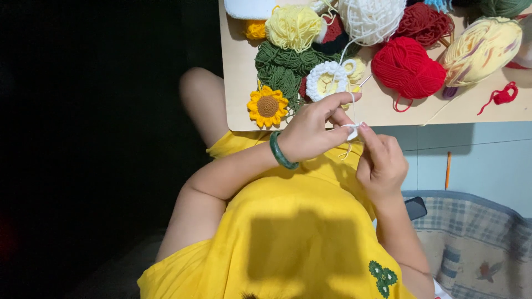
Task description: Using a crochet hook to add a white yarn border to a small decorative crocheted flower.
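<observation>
Bright tabletop, black left side (sharp)

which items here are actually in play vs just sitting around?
In play: left hand, right hand, white yarn strand pinched between them, white yarn ball feeding it.
Lying about: sunflower, red yarn, green pieces, yellow yarn.

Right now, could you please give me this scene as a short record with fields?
left hand: pinches white yarn strand, green bangle on wrist
right hand: fingertips on the same strand
strand's source: white yarn ball
table: red yarn, crocheted sunflower, green crochet pieces
clothing: yellow garment
floor: orange pencil
</observation>
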